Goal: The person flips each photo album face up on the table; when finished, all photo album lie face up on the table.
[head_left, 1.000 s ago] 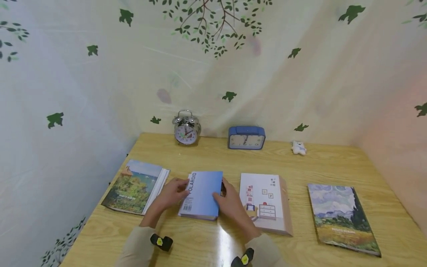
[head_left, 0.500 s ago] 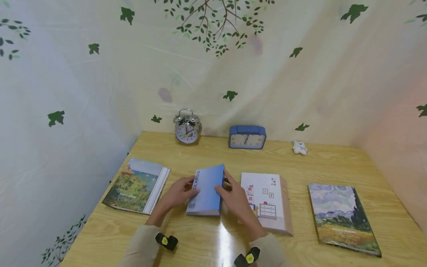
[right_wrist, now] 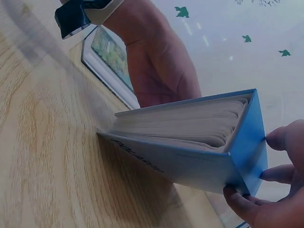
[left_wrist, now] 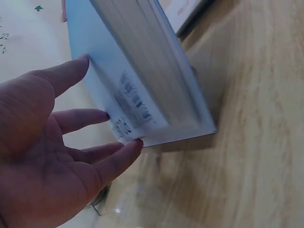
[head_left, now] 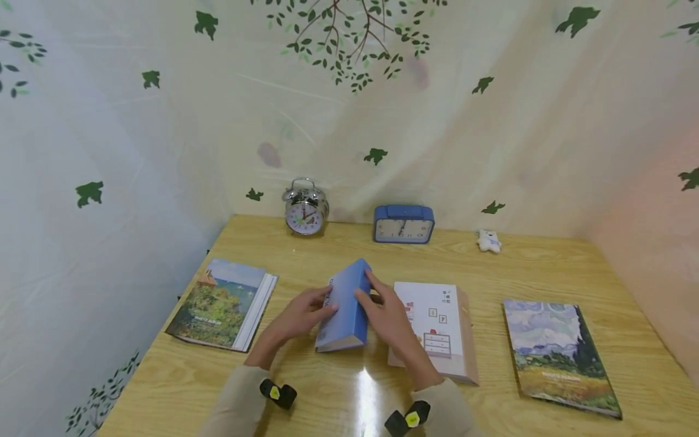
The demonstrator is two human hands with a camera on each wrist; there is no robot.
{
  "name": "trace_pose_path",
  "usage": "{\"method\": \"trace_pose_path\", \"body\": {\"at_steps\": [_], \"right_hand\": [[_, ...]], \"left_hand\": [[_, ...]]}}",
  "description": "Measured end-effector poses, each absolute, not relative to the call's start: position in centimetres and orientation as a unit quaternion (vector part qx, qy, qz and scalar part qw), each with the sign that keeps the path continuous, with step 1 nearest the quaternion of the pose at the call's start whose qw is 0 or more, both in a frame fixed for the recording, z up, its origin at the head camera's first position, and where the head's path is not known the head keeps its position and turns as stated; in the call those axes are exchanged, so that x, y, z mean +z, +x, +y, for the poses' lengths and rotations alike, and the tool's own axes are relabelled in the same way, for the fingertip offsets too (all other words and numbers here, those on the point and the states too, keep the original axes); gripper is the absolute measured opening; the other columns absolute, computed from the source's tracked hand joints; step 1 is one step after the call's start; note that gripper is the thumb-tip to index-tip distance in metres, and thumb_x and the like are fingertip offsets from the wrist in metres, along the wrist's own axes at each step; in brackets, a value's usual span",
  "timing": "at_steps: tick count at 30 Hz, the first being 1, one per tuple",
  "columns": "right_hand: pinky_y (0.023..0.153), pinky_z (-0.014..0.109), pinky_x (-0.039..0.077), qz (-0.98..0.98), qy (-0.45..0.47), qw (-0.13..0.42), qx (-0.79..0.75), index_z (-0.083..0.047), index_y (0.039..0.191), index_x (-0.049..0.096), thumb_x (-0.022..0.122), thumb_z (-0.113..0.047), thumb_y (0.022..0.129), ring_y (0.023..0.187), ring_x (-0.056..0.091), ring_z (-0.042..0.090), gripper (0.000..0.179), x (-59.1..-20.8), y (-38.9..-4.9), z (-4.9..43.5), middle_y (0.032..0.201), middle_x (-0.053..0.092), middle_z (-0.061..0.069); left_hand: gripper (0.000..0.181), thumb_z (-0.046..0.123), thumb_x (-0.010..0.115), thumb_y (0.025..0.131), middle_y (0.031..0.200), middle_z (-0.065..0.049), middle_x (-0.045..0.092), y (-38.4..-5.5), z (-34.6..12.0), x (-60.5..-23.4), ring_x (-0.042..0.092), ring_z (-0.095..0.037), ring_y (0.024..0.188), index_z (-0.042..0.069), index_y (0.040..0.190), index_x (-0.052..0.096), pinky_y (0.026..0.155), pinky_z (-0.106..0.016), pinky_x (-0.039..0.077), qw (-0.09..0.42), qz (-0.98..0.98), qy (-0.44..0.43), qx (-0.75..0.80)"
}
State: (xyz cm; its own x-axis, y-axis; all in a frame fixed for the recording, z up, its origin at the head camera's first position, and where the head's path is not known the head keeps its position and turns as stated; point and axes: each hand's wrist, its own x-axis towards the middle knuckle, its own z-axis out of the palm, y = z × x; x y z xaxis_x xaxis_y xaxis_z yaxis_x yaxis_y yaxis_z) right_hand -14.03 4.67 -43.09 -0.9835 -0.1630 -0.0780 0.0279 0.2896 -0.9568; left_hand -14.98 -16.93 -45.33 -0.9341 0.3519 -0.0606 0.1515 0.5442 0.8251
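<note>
A thick blue photo album (head_left: 341, 309) with "POLAROID" lettering stands tilted over the middle of the table, its spine side raised to the right. My right hand (head_left: 386, 315) grips it at the spine, thumb on one side and fingers along the far end; in the right wrist view its fingertips (right_wrist: 232, 190) press the blue spine. From the left, my left hand (head_left: 303, 312) holds the opposite side, thumb on the cover. The left wrist view shows its fingertips (left_wrist: 137, 143) at the cover's edge by the barcode. The page block shows between the covers.
A landscape-cover album (head_left: 218, 309) lies left, a white album with furniture drawings (head_left: 437, 334) close right, and another painted album (head_left: 559, 358) far right. Along the back stand a silver alarm clock (head_left: 306, 212), a blue clock (head_left: 404, 226) and a small white bear figure (head_left: 488, 241).
The blue album has gone from lying nearly flat to tilted, its right side lifted and the spine turned into view. Both hands have moved slightly right with it.
</note>
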Motion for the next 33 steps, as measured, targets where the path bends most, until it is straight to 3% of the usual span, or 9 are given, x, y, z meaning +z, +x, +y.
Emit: {"method": "trace_pose_path", "body": {"at_steps": [5,8,14,25,33], "right_hand": [[0.093,0.046,0.051,0.807,-0.061,0.061,-0.585,-0.026,0.146,0.040,0.053,-0.040,0.097,0.124,0.052,0.037,0.053,-42.7,-14.1,4.0,0.147,0.040,0.015],[0.095,0.047,0.050,0.804,-0.084,0.041,-0.588,-0.016,0.146,0.042,0.055,-0.030,0.098,0.122,0.053,0.039,0.051,-42.5,-14.2,3.5,0.144,0.041,0.020],[0.099,0.043,0.049,0.774,-0.113,0.038,-0.622,0.000,0.146,0.036,0.058,-0.020,0.097,0.119,0.054,0.037,0.057,-42.1,-14.2,2.0,0.137,0.045,0.024],[0.101,0.042,0.047,0.745,-0.126,0.041,-0.654,-0.003,0.145,0.040,0.058,-0.020,0.097,0.120,0.055,0.035,0.054,-42.4,-14.4,0.1,0.136,0.051,0.020],[0.104,0.045,0.044,0.745,-0.136,0.046,-0.652,-0.010,0.146,0.041,0.053,-0.022,0.099,0.126,0.051,0.032,0.049,-42.9,-14.3,-1.5,0.142,0.047,0.015]], "left_hand": [[0.059,0.037,0.055,0.097,0.149,-0.019,0.038,-14.8,-17.3,-43.8,0.047,-0.039,0.128,0.010,0.147,0.039,0.100,-0.052,0.045,0.126,0.868,0.151,0.456],[0.059,0.039,0.053,0.098,0.152,-0.015,0.035,-14.6,-17.5,-42.9,0.044,-0.038,0.132,0.015,0.149,0.036,0.100,-0.052,0.045,0.143,0.859,0.146,0.469],[0.055,0.041,0.046,0.100,0.153,-0.009,0.035,-14.5,-17.9,-41.6,0.042,-0.033,0.134,0.021,0.149,0.034,0.101,-0.048,0.046,0.133,0.832,0.142,0.520],[0.052,0.028,0.049,0.101,0.150,-0.011,0.040,-14.2,-18.9,-39.6,0.045,-0.033,0.132,0.016,0.149,0.034,0.102,-0.051,0.044,0.047,0.850,0.151,0.502],[0.050,0.019,0.051,0.100,0.148,-0.020,0.039,-13.9,-19.9,-39.3,0.048,-0.041,0.128,0.007,0.147,0.038,0.097,-0.054,0.047,0.015,0.878,0.126,0.461]]}}
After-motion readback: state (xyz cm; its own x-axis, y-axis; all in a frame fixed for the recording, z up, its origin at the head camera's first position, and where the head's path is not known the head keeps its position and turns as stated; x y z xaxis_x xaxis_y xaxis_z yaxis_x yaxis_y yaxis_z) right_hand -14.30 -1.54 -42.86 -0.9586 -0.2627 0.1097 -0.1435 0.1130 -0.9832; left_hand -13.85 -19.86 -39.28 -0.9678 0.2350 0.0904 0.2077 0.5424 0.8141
